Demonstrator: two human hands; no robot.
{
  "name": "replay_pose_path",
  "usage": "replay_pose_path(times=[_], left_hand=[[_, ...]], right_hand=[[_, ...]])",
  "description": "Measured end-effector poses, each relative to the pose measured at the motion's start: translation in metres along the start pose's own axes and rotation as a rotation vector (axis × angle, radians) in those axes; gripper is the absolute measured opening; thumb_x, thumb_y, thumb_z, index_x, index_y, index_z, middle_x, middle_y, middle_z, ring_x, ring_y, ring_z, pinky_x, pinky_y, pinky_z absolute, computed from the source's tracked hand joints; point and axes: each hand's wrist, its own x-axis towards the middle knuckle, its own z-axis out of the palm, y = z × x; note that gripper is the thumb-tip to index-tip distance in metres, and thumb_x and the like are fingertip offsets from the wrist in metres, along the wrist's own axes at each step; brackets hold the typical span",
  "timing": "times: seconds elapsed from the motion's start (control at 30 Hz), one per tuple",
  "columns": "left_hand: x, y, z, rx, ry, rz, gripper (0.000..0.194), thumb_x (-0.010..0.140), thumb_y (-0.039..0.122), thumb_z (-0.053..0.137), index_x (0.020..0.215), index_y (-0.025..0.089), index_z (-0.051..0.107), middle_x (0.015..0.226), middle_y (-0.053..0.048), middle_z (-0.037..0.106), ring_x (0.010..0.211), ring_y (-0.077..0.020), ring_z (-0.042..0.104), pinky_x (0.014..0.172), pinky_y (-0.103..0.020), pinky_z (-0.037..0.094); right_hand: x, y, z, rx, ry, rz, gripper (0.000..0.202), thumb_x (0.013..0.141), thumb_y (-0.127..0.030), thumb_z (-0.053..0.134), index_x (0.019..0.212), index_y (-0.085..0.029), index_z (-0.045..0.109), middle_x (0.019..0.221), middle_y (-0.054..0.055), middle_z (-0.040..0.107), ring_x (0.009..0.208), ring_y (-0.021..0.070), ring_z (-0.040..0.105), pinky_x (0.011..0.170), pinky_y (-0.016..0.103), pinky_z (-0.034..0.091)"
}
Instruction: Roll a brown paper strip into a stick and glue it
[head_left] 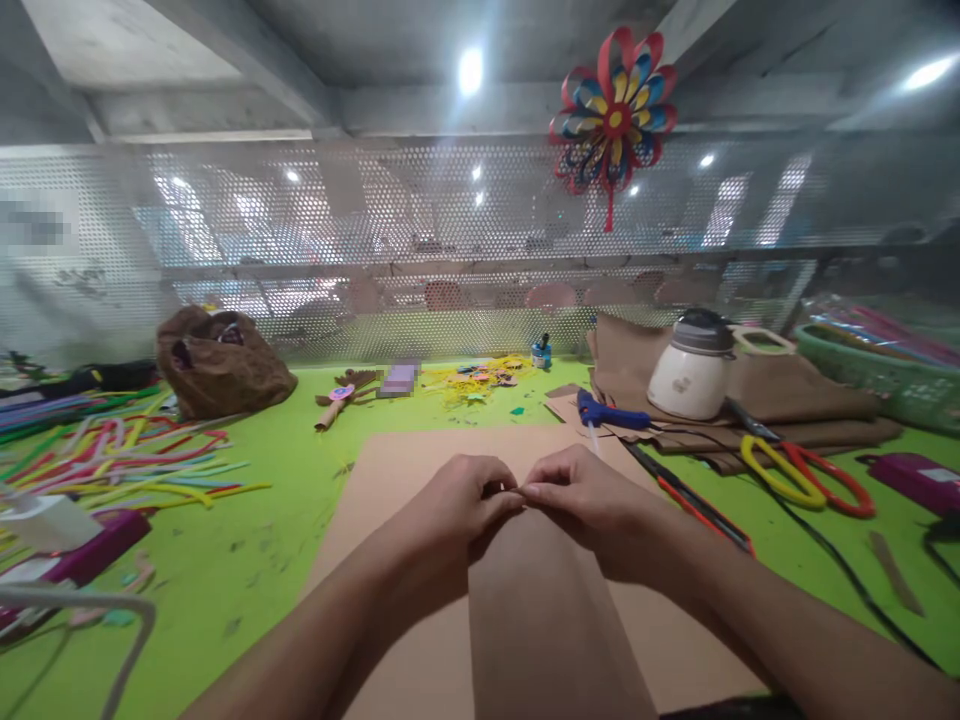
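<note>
Brown paper in 2 hands — green table, perforated screen beyond.

On the bench, a paper strip lies over a larger sheet, pipe cleaners to the left; at right, a kettle stands behind scissors, beside a glue gun.

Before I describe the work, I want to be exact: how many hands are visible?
2: the left hand and the right hand, close together at the far end of the brown strip.
</note>
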Motion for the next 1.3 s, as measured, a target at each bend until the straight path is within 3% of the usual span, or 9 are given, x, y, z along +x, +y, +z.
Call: replay_pose_path(times=[0.23,0.37,0.47,0.63,0.83,1.03,1.17,1.3], left_hand=[[-0.002,0.000,-0.005,-0.318,-0.083,-0.174,0.024,0.078,0.040,0.060,0.075,0.016,0.058,0.051,0.006,0.046,0.041,-0.0083,0.041,0.043,-0.021,0.030],[-0.003,-0.009,-0.003,-0.415,-0.106,-0.200,0.029,0.076,0.045,0.063,0.073,0.017,0.053,0.050,0.008,0.042,0.040,-0.0074,0.036,0.040,-0.021,0.026],[-0.001,-0.016,-0.002,-0.358,-0.120,-0.190,0.031,0.078,0.047,0.061,0.076,0.017,0.056,0.057,0.005,0.048,0.048,-0.0090,0.041,0.045,-0.021,0.030],[0.002,-0.020,-0.005,-0.149,-0.148,-0.059,0.029,0.082,0.043,0.056,0.084,0.016,0.065,0.074,-0.001,0.060,0.068,-0.0137,0.051,0.061,-0.024,0.037],[0.001,-0.023,-0.007,-0.294,-0.157,-0.137,0.031,0.079,0.046,0.059,0.081,0.015,0.060,0.059,0.004,0.048,0.051,-0.0098,0.042,0.049,-0.022,0.030],[-0.001,-0.023,-0.014,-0.365,-0.157,-0.170,0.034,0.076,0.048,0.061,0.067,0.015,0.055,0.055,0.005,0.044,0.050,-0.0092,0.039,0.049,-0.023,0.028],[0.000,-0.027,-0.025,-0.276,-0.226,-0.107,0.033,0.079,0.045,0.058,0.067,0.015,0.057,0.055,0.005,0.045,0.052,-0.0092,0.038,0.051,-0.022,0.028],[-0.001,-0.025,-0.029,-0.171,-0.210,-0.075,0.039,0.083,0.049,0.052,0.062,0.016,0.053,0.052,0.004,0.044,0.050,-0.0095,0.038,0.050,-0.022,0.028]], right_hand=[[-0.006,-0.006,-0.006,0.086,-0.011,0.037,0.017,0.073,-0.025,0.072,0.065,-0.015,0.061,0.050,-0.006,0.042,0.047,0.0070,0.033,0.048,0.024,0.022],[-0.005,-0.003,-0.008,0.128,-0.018,-0.004,0.016,0.074,-0.021,0.070,0.063,-0.015,0.061,0.048,-0.008,0.038,0.045,0.0066,0.030,0.047,0.024,0.020],[-0.002,0.001,-0.006,0.118,-0.001,-0.012,0.016,0.072,-0.019,0.071,0.061,-0.014,0.061,0.046,-0.008,0.038,0.045,0.0063,0.029,0.048,0.025,0.020],[0.000,0.001,-0.006,0.153,-0.034,0.012,0.016,0.073,-0.021,0.073,0.063,-0.015,0.061,0.049,-0.006,0.043,0.046,0.0068,0.034,0.049,0.024,0.023],[-0.001,-0.001,-0.011,0.108,0.007,-0.003,0.025,0.072,-0.030,0.076,0.060,-0.015,0.060,0.044,-0.005,0.046,0.041,0.0069,0.037,0.045,0.024,0.024],[-0.003,0.001,-0.014,0.181,0.004,-0.009,0.024,0.075,-0.029,0.073,0.062,-0.018,0.057,0.043,-0.006,0.047,0.038,0.0085,0.040,0.042,0.023,0.030],[-0.004,-0.005,-0.019,0.155,0.028,-0.004,0.023,0.076,-0.030,0.072,0.063,-0.019,0.057,0.042,-0.007,0.046,0.035,0.0088,0.038,0.039,0.023,0.032],[-0.003,-0.008,-0.022,0.115,0.020,-0.018,0.023,0.075,-0.031,0.073,0.063,-0.018,0.057,0.041,-0.006,0.047,0.034,0.0082,0.038,0.038,0.022,0.032]])
